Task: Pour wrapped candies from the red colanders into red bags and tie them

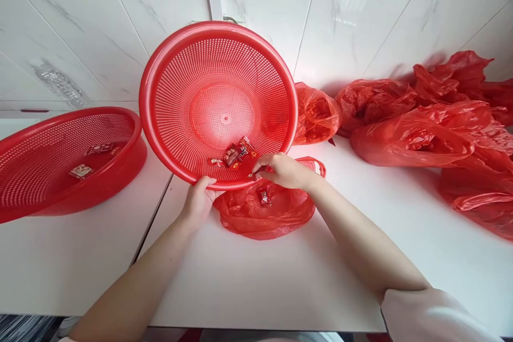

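My left hand (199, 200) grips the lower rim of a round red perforated basket (176, 64), holding it tilted up toward me. A few small wrapped candies (234, 154) lie at its low edge. My right hand (282, 170) rests at the same rim, fingers curled over the edge near the candies; what they pinch is hidden. Just below the rim lies an open red plastic bag (256, 216) with a wrapped candy (263, 197) in it.
A second red perforated basket (120, 171) sits at the left on the white table (280, 278), with two small packets (81, 171) inside. Several filled red plastic bags (420, 128) pile along the tiled wall at the back right.
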`<state>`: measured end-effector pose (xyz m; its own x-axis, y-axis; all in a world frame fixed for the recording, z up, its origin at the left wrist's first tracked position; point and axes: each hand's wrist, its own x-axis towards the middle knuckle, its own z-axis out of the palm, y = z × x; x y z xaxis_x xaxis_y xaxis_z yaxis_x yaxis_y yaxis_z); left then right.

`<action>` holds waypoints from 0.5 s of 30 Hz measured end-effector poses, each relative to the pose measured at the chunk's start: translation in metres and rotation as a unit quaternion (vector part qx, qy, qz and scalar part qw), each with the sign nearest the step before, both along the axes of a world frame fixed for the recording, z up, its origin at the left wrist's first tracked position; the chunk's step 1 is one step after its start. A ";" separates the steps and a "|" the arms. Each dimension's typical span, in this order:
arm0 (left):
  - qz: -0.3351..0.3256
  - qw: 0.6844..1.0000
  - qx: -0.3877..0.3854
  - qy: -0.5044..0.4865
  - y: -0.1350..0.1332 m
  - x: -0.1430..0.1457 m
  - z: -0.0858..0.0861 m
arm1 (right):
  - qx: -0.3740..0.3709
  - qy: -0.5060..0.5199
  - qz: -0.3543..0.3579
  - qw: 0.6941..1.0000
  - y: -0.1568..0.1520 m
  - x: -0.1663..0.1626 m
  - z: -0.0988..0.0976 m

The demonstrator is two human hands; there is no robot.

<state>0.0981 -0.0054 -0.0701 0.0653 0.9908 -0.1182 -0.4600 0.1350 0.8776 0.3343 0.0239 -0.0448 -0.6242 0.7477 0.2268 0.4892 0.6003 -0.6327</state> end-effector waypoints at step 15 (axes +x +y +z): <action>-0.057 0.998 -0.018 0.014 -0.007 0.000 0.002 | 0.148 -0.177 -0.185 0.955 -0.003 -0.004 -0.007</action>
